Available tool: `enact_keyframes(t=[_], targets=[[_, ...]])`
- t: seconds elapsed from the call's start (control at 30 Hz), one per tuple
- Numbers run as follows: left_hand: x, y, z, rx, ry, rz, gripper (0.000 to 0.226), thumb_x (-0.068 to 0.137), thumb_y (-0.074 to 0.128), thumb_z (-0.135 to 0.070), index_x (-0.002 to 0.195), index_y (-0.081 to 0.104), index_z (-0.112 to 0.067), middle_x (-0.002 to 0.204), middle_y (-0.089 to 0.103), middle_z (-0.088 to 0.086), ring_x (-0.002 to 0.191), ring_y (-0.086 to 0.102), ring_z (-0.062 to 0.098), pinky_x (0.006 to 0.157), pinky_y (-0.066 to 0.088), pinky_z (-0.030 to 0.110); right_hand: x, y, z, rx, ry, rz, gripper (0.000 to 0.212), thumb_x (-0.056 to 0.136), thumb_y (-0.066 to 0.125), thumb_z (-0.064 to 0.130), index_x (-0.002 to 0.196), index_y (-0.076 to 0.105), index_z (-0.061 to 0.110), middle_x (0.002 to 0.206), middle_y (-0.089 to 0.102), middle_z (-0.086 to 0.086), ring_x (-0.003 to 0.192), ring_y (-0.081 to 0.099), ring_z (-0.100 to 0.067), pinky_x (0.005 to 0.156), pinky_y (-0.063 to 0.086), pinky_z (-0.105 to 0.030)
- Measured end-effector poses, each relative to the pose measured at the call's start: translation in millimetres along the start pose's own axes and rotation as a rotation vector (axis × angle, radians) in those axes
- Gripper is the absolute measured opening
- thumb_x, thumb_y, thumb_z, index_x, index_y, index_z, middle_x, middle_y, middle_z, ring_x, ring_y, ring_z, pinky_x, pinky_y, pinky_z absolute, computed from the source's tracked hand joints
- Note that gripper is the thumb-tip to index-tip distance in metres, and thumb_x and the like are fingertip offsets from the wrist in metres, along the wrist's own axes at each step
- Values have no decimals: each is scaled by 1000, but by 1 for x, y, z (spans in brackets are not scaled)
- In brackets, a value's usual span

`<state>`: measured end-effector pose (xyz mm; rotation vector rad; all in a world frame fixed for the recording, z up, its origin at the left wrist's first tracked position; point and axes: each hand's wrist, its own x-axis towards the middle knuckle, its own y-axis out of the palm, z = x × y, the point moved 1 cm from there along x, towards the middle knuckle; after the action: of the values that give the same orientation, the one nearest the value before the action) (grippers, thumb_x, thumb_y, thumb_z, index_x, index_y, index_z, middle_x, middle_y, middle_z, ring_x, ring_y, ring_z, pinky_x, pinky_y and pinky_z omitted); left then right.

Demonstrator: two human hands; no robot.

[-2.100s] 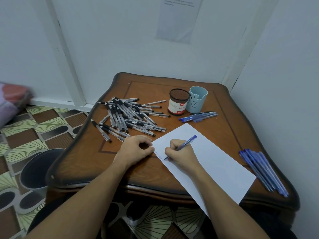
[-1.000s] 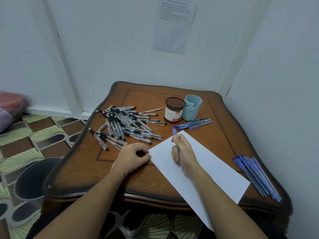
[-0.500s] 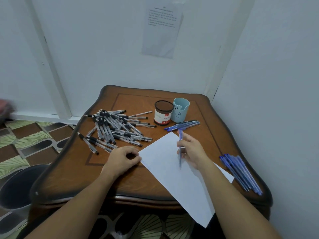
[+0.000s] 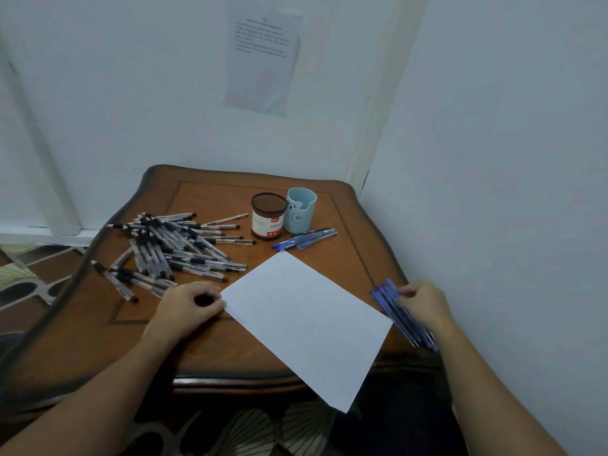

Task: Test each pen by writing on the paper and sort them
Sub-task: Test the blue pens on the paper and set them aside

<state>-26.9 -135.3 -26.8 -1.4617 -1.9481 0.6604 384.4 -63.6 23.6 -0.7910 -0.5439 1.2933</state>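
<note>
Black pens (image 4: 171, 248) lie in a big messy heap on the left side of the table (image 4: 214, 350), many on top of each other. A few blue pens (image 4: 304, 240) lie side by side just in front of the two cups. The brown cup (image 4: 268, 220) and the light blue cup (image 4: 300, 210) stand up straight at the back and touch each other. The paper (image 4: 306, 320) lies flat at a slant in the middle, and its near corner hangs over the table edge. There are faint blue marks along its left edge. My left hand (image 4: 190, 307) rests on the table at the paper's left corner. Its fingers are curled into a fist with nothing in it, and my thumb touches the paper's edge. My right hand (image 4: 424, 304) is on the blue bunch (image 4: 388, 304), a row of blue pens lying close together at the right edge of the table. My fingers bend down over the bunch and touch it, but I cannot tell if they hold a pen. A sheet (image 4: 263, 57) with small print hangs on the wall behind the table
</note>
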Motion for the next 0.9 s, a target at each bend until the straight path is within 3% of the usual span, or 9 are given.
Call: enact_keyframes(t=[0.13,0.3,0.5,0.63,0.73,0.8,0.9], targets=[[1,0,2,2,3,-4,7,76,80,-32,80,73,-32,104,71,-12,89,55,-2,102,43,45,-2,4,-2,-11,-19,38,36,89,69,7,124,66,3,127,65,-13,107,60,-24,86,41,-24],[2,0,3,-5,2,-2,8,75,80,-33,81,74,-31,100,70,-15,88,55,-2,103,42,49,0,9,5,-28,-124,-16,43,89,71,15,130,62,5,127,63,-14,111,60,-25,95,45,-32],[2,-1,2,-7,-18,22,10,77,78,-35,85,73,-32,108,69,-13,93,53,-4,105,42,46,16,47,46,-83,-295,-45,30,93,65,15,123,66,14,122,59,-7,100,55,-17,89,48,-30],[2,-2,3,-24,-23,39,11,77,78,-33,87,72,-32,110,69,-12,97,55,-2,98,46,31,37,88,83,-38,-379,92,28,93,61,2,117,70,12,119,62,-9,96,52,-14,85,39,-20],[2,-1,4,-18,-11,46,12,78,77,-32,89,74,-30,108,68,-14,98,56,-3,90,44,20,53,115,106,-76,-380,138,40,95,56,-1,128,65,19,130,57,-6,113,54,-20,96,41,-26],[3,-1,4,-14,-5,41,11,77,78,-34,88,73,-32,107,68,-16,98,57,-2,92,46,23,64,132,118,-123,-403,132,45,96,55,1,131,63,29,132,54,-4,120,52,-24,99,42,-29],[4,-2,5,-26,-7,46,10,77,78,-35,86,72,-34,103,65,-21,97,58,-2,98,48,32,77,151,132,-134,-422,141,41,98,54,5,129,64,30,128,49,-7,116,52,-25,100,45,-30]])
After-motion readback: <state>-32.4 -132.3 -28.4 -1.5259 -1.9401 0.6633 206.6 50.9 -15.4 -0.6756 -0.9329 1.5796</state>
